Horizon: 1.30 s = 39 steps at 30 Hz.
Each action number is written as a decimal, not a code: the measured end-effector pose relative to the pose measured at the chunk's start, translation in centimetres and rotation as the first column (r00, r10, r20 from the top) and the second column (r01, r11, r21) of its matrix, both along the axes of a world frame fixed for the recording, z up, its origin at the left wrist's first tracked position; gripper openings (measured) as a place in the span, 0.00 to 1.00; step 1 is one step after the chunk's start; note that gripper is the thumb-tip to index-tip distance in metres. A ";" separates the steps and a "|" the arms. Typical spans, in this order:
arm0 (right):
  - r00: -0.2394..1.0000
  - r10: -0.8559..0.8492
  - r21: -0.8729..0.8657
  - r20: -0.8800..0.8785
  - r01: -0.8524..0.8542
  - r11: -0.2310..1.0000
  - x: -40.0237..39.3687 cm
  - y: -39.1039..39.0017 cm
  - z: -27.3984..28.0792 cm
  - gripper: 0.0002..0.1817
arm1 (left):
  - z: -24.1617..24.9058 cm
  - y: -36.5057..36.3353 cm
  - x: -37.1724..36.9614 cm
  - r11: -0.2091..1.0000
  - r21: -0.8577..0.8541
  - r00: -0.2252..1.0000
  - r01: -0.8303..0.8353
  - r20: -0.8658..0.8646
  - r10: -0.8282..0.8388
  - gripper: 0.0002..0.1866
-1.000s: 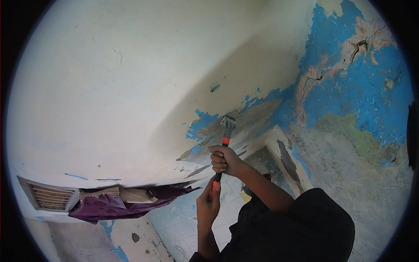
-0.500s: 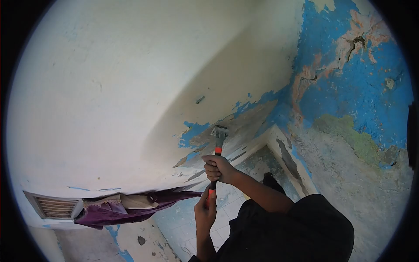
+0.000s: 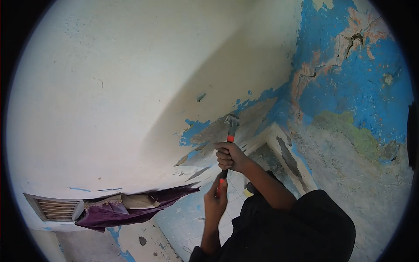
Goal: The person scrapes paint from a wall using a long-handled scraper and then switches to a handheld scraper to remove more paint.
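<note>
A long-handled scraper (image 3: 233,128) with a grey head and a black-and-red handle points up at the wall (image 3: 109,109). Its blade end is right at the bare grey patch (image 3: 211,133), where white and blue paint has come away. My right hand (image 3: 231,156) is wrapped round the shaft just below the upper red band. Lower down, my left hand (image 3: 215,197) closes round the red grip, thumb lying along it. A strip of blue paint (image 3: 196,131) shows left of the scraper head.
On the right stands a blue wall (image 3: 349,100) with cracks and flaking plaster. A purple cloth (image 3: 131,214) hangs at lower left, beside a slatted vent (image 3: 54,207). Pale tiled floor (image 3: 183,218) lies below, and a low ledge (image 3: 290,159) juts out near the corner.
Both hands and the scraper have shifted up and to the right, so the scraper head sits higher along the bare patch. The grip of both hands is unchanged.
</note>
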State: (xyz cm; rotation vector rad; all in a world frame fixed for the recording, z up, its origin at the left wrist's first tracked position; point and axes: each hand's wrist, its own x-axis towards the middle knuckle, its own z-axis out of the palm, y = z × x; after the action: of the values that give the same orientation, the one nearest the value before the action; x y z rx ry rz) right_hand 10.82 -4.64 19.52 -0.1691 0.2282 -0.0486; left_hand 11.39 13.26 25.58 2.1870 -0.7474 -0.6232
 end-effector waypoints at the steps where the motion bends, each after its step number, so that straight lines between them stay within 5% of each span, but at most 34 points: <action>1: 0.999 0.030 0.026 0.042 -0.031 0.999 -0.1 -0.1 -0.5 0.26 | -0.8 -0.1 -0.6 0.999 -0.042 1.000 -0.025 -0.009 0.025 0.19; 5: 0.994 0.069 0.047 -0.086 -0.065 0.997 0.7 2.1 -0.1 0.27 | -1.2 2.4 -0.8 0.994 -0.070 0.996 -0.085 -0.013 0.084 0.19; 13: 0.999 -0.045 -0.019 -0.022 0.045 0.999 -1.2 -1.3 -1.0 0.25 | -1.8 -1.4 -1.8 0.996 -0.091 1.000 0.002 0.031 0.001 0.19; 18: 0.998 0.057 0.043 -0.015 -0.056 0.997 0.5 1.8 -0.1 0.24 | -0.9 2.0 -0.8 0.992 -0.088 0.993 -0.093 -0.080 0.086 0.19; 22: 1.000 -0.025 0.015 -0.011 0.025 1.000 -0.2 -0.4 0.3 0.25 | 1.2 -0.7 -0.3 1.000 -0.016 1.000 0.015 -0.019 -0.015 0.19; 29: 0.999 0.033 0.062 -0.035 -0.031 0.998 0.8 2.3 1.1 0.25 | 0.4 2.3 -0.3 0.994 -0.063 0.991 -0.090 -0.102 0.084 0.19; 33: 0.989 -0.114 0.045 -0.096 0.118 0.992 0.0 0.0 1.2 0.25 | 1.3 0.0 0.3 1.000 -0.026 0.999 -0.003 -0.038 0.002 0.19; 36: 0.999 -0.030 -0.009 0.025 0.030 0.999 -0.4 -0.8 0.5 0.25 | 1.0 -0.7 -0.6 1.000 -0.023 1.000 -0.009 -0.009 0.008 0.20; 39: 0.999 0.022 0.069 -0.041 -0.019 0.997 0.5 1.3 1.6 0.26 | 1.1 1.4 -0.2 0.997 -0.052 0.998 -0.051 -0.032 0.049 0.19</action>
State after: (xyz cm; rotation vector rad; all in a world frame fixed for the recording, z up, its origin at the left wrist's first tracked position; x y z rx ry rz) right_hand 11.36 -3.36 21.09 -0.1043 0.2692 -0.0173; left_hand 11.19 14.66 26.67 2.1366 -0.6835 -0.6032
